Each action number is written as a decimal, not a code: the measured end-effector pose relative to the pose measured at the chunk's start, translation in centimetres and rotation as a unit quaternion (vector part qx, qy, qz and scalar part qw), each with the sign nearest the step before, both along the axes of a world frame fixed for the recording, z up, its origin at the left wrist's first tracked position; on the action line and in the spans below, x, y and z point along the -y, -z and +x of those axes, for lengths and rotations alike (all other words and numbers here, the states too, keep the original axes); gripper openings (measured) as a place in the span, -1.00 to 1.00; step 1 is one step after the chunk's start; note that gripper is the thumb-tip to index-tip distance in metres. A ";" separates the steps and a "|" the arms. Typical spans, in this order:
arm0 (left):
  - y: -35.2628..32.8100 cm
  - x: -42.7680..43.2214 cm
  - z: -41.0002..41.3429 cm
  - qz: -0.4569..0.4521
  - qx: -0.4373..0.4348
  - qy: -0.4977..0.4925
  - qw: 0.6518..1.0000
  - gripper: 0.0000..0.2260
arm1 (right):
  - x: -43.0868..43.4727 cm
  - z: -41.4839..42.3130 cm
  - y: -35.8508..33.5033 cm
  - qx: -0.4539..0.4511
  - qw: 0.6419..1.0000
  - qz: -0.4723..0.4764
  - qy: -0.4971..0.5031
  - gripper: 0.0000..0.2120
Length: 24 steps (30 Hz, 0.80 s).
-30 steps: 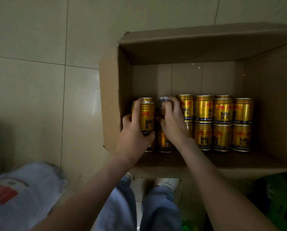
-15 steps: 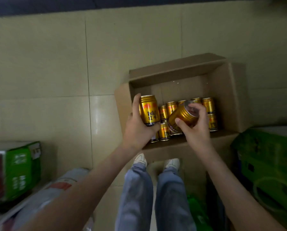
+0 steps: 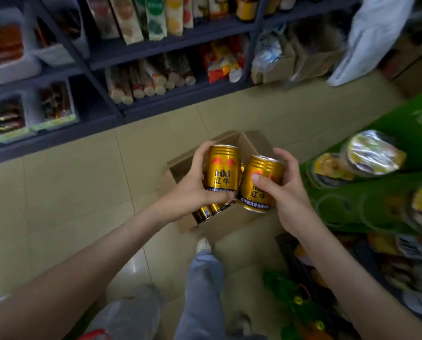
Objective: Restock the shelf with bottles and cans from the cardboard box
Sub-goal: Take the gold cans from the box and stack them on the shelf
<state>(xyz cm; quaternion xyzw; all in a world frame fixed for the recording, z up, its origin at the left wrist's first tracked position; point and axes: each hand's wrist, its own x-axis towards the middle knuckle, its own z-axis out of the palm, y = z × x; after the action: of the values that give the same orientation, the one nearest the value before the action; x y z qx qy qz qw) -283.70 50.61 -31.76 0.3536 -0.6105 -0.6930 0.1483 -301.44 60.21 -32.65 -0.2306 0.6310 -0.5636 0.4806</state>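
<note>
My left hand (image 3: 192, 186) grips an upright gold can (image 3: 222, 168) with a Red Bull label. Right beside it, my right hand (image 3: 287, 192) holds a second gold can (image 3: 260, 185), tilted a little to the right. Both cans are held high above the open cardboard box (image 3: 225, 224) on the floor. Several more gold cans (image 3: 208, 212) show in the box under my left hand; the rest of its inside is hidden by my hands and the cans.
A dark shelf unit (image 3: 141, 52) with snack packs and clear bins runs across the top. A green display (image 3: 386, 192) with foil-lidded cups stands at the right. A plastic bag (image 3: 129, 315) lies by my feet, and a white bag (image 3: 374, 38) hangs at upper right.
Both hands lifted a can each out of the box and rose well above it. My view swung up from the floor, so the shelves now show.
</note>
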 end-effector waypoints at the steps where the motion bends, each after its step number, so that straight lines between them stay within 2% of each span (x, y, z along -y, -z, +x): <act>1: -1.1 -2.2 -0.1 -0.005 -0.010 0.015 1.000 -0.14 | -2.1 0.1 -1.6 0.000 1.000 -0.003 0.005 -0.25; 8: -9.7 -16.7 -2.9 -0.061 -0.066 0.134 0.987 -0.16 | -19.7 -1.0 -11.7 -0.063 0.996 -0.028 0.063 -0.43; 13: -17.1 -23.5 -6.8 -0.111 -0.117 0.228 0.960 -0.11 | -29.5 -1.8 -20.3 -0.109 0.980 -0.073 0.152 -0.36; 17: -21.9 -28.4 -9.6 -0.156 -0.162 0.311 0.924 -0.14 | -36.7 -1.3 -24.8 -0.156 0.955 -0.101 0.233 -0.36; 24: -27.4 -38.1 -13.6 -0.181 -0.232 0.411 0.863 -0.12 | -48.5 0.4 -29.5 -0.227 0.892 -0.117 0.374 -0.35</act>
<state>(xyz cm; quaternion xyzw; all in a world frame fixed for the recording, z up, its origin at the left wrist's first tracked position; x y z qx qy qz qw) -297.29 88.74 -4.40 -0.1336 -0.7630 -0.6305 0.0492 -301.06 108.68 -3.13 -0.1536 0.6917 -0.7040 0.0477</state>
